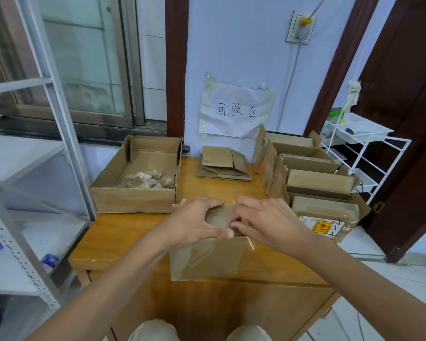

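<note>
A small brown cardboard box, taped with clear packing tape, stands at the front middle of the wooden table. My left hand grips the box's top from the left, thumb on the near edge and fingers curled over the far edge. My right hand lies on the right side of the top, its fingertips pinching at the clear tape near the middle. What the fingertips hold under the tape is hidden.
A large open carton with crumpled tape wads sits at the back left. Flattened boxes lie against the wall under a paper sign. Several boxes are lined up on the right. Metal shelving stands left, a white rack right.
</note>
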The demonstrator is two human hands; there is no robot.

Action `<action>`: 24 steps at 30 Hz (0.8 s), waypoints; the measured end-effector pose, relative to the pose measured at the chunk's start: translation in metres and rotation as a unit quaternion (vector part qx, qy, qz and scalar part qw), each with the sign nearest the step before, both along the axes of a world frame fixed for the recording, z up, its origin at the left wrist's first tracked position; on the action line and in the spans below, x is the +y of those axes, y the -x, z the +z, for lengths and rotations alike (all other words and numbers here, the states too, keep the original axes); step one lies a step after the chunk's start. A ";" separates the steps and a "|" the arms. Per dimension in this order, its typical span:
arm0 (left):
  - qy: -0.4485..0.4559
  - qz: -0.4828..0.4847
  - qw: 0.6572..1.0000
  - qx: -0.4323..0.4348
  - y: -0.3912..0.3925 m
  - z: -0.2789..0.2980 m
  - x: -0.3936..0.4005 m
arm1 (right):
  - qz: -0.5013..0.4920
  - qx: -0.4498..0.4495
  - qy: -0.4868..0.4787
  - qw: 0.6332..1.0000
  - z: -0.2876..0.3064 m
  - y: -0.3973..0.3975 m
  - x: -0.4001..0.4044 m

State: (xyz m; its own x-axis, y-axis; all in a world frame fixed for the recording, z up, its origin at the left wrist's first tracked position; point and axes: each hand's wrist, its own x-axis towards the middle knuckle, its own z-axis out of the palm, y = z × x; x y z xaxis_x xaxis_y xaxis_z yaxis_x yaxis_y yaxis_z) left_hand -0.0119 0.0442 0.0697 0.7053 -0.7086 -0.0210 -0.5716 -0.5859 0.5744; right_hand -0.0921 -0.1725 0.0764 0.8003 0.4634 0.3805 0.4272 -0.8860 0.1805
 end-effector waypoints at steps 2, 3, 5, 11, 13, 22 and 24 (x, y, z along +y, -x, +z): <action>-0.013 -0.021 1.000 0.007 -0.002 0.003 -0.001 | 0.026 -0.014 0.051 0.998 0.003 -0.001 -0.006; -0.026 -0.029 0.999 0.008 -0.004 0.003 0.000 | 0.035 -0.030 0.071 0.996 0.004 -0.002 -0.006; -0.047 -0.041 0.998 0.003 -0.008 0.002 0.001 | 0.048 -0.060 0.093 0.993 0.002 -0.003 -0.002; -0.032 -0.045 0.998 -0.022 -0.013 -0.005 -0.002 | 0.027 0.007 -0.066 0.997 -0.001 -0.009 0.007; -0.023 -0.044 0.999 -0.020 -0.014 -0.005 -0.001 | 0.020 0.039 -0.128 0.991 -0.003 -0.009 0.006; -0.007 -0.044 0.999 0.003 -0.016 -0.007 -0.002 | 0.070 -0.053 0.076 0.993 0.006 -0.007 0.009; -0.001 -0.046 0.999 -0.003 -0.014 -0.007 -0.001 | 0.056 -0.043 0.013 0.997 0.002 -0.010 0.013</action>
